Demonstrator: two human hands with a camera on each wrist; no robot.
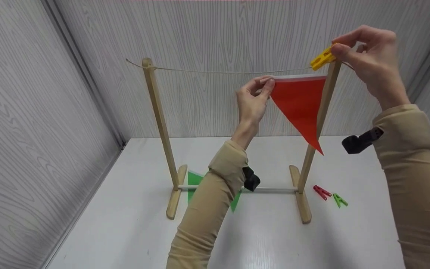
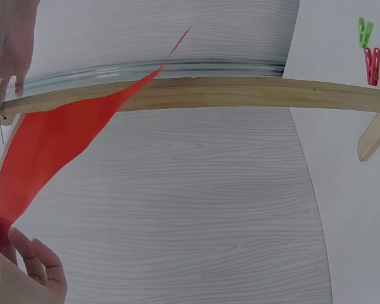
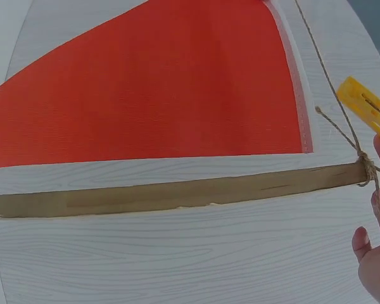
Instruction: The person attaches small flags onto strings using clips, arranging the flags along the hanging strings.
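Pinched by its top left corner, a red triangular pennant point(image 1: 300, 98) with a white top edge hangs from my left hand point(image 1: 253, 98), just below the string point(image 1: 215, 72). Its free point dangles beside the right wooden post point(image 1: 329, 95). My right hand point(image 1: 377, 61) holds a yellow clothespin point(image 1: 322, 59) by its rear end, near the top of that post. The clothespin's tip lies at the string, close to the knot point(image 3: 366, 166); whether it bites the string I cannot tell. In the left wrist view, the left thumb and fingers grip the pennant's corner.
A red clothespin point(image 1: 322, 192) and a green clothespin point(image 1: 340, 200) lie on the white table point(image 1: 133, 231), right of the stand's foot. Green pennant material point(image 1: 195, 179) lies under the white crossbar point(image 1: 271, 189), partly hidden by my left sleeve. The left post point(image 1: 159, 112) carries the string's other end.
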